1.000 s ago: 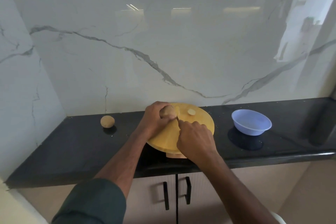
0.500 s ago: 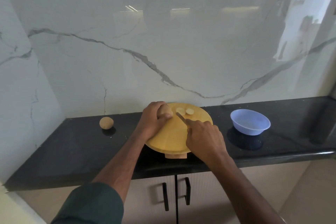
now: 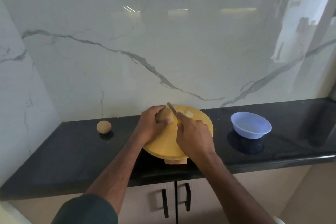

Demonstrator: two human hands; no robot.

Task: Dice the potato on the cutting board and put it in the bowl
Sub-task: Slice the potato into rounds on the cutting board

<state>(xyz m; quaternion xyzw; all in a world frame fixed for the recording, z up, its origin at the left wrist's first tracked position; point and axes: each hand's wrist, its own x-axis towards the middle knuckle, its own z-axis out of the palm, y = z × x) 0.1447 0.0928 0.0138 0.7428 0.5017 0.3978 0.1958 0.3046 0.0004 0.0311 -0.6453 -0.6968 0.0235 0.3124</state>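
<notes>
A round wooden cutting board [image 3: 163,143] lies on the black counter. My left hand [image 3: 151,125] grips a brown potato [image 3: 165,116] at the board's far left. My right hand [image 3: 194,134] holds a knife [image 3: 171,110] whose blade rests against the potato's right end. Two pale potato slices [image 3: 189,114] lie flat on the board's far side, just right of the blade. A light blue bowl [image 3: 251,125] stands empty on the counter to the right of the board.
A second whole potato [image 3: 103,126] sits on the black counter [image 3: 72,151] to the left. A marble wall rises behind the counter and on the left. Cabinet doors with black handles [image 3: 164,203] are below the counter's front edge.
The knife had pushed a cut slice to the right beside the first one; now the blade is back against the potato's right end. My left hand kept its grip.
</notes>
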